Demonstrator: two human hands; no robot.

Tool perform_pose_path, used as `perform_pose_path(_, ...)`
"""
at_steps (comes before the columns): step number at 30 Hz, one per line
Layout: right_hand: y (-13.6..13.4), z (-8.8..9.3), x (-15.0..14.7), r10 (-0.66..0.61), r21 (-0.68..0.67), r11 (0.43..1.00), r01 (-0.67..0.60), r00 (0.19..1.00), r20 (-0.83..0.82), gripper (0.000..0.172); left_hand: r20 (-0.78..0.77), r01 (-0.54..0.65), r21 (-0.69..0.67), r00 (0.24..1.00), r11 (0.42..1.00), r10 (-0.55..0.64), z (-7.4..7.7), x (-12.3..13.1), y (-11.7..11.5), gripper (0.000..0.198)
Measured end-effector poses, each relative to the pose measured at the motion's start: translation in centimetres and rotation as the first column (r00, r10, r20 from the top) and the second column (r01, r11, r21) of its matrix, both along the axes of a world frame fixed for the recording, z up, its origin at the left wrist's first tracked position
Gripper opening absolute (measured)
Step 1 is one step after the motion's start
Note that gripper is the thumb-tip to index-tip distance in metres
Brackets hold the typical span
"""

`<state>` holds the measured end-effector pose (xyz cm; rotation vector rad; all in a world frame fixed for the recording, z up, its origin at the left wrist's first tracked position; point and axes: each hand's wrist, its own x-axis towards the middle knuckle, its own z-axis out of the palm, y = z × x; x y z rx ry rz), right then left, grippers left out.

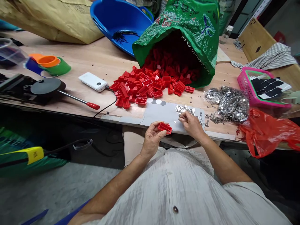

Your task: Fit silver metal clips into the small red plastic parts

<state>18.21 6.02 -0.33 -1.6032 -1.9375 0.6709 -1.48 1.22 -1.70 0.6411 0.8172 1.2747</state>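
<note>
My left hand (152, 137) is closed around a small red plastic box-shaped part (165, 128), its hollow side facing up, just off the table's front edge. To the right, my right hand (191, 125) has its thumb and fingers pinched together over the grey sheet (159, 114). Whatever sits between those fingertips is too small to make out. Beside them lies a scatter of small shiny metal pieces (185, 110). Beyond my hands, a heap of similar red plastic parts (142, 84) spills from the mouth of a green woven sack (187, 18).
Left of the heap are a white power bank (93, 82) with a cable and a hand press with a red-tipped lever (77, 99). A blue basin (126, 18) stands behind. At right lie bagged metal pieces (234, 104), a pink basket (246, 86) and a red plastic bag (269, 128).
</note>
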Motion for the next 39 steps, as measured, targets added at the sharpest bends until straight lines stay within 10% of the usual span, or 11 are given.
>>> perform_pose_path(7, -3.1, 2.2, -0.7, 0.203, 0.085, 0.979, -0.187, 0.941, -0.272, 0.005, 0.054, 0.067, -0.045, 0.996, 0.997, -0.065, 0.9, 0.6, 0.0, 0.045)
perform_pose_path(20, -3.3, 2.4, 0.0, 0.501, 0.225, 0.863, -0.453, 0.828, -0.253, 0.015, 0.049, 0.174, 0.005, 0.984, 0.985, -0.174, 1.8, 0.6, 0.1, 0.041)
perform_pose_path(31, -4.0, 1.7, 0.8, 0.277, -0.084, 0.934, -0.346, 0.854, -0.442, 0.021, 0.031, 0.209, 0.000, 0.977, 0.978, -0.209, 1.4, 0.9, 0.1, 0.039)
perform_pose_path(39, -4.1, 1.3, 0.9, 0.308, 0.030, 0.949, -0.313, 0.907, -0.287, 0.020, -0.120, 0.187, 0.138, 0.978, 0.973, -0.171, 0.0, -0.1, 1.5, 0.042)
